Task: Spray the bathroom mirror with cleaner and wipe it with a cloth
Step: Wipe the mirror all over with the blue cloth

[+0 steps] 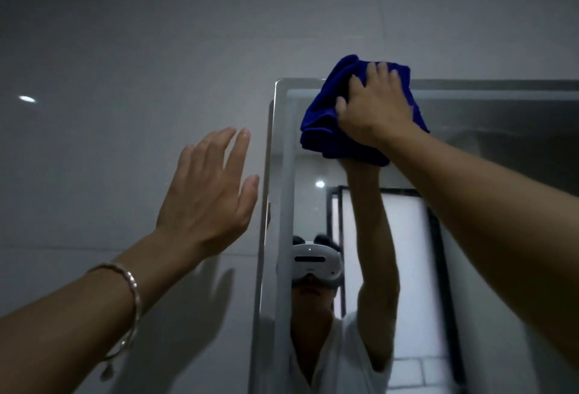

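From the head camera, the mirror (470, 130) hangs on a grey tiled wall (156, 33), and everything else sits in relation to it. The right hand (374, 105) presses a bunched blue cloth (322, 111) flat against the glass at the mirror's upper left corner; the fingers are spread over the cloth, holding it to the surface, and the cloth's top edge rises just past the mirror's upper frame. The right forearm reaches up from the lower right across the mirror's face.

The left hand (210, 187) is left of the mirror, just beside its left frame edge, open with the fingers straight and close together and grasping nothing. Its palm faces the wall; whether it touches the tiles cannot be told, though its shadow falls on the wall below it. A thin bracelet (133, 287) circles the left wrist.

The mirror shows the person's raised arm, a white headset (316, 263) and a white top.
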Demonstrator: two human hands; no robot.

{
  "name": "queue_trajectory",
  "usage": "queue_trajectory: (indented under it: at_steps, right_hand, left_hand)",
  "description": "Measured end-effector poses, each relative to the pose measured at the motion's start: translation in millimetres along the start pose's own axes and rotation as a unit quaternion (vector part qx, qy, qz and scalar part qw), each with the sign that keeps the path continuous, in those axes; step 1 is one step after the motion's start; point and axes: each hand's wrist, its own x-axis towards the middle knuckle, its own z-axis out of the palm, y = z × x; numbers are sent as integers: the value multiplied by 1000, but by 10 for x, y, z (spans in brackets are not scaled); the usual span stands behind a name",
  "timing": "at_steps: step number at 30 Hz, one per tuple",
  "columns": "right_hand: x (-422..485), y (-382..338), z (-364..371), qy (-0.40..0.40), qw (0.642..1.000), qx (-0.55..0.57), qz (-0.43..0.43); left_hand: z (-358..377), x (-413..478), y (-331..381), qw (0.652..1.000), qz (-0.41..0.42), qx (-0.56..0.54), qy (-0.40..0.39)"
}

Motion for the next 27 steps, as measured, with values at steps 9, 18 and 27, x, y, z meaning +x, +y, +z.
queue_trajectory:
  at_steps: [9,18,27]
  right_hand:
    - [-102,-151,160,-7,999,52,1]
    - [-205,-404,227,30,985,-11,-172]
    - [-202,963,110,28,996,25,86]
  left_hand:
    - [-62,-129,198,999,0,-35,28]
    - [208,61,570,994,-29,-95,49]
    - [511,282,1156,995,-28,-92,5]
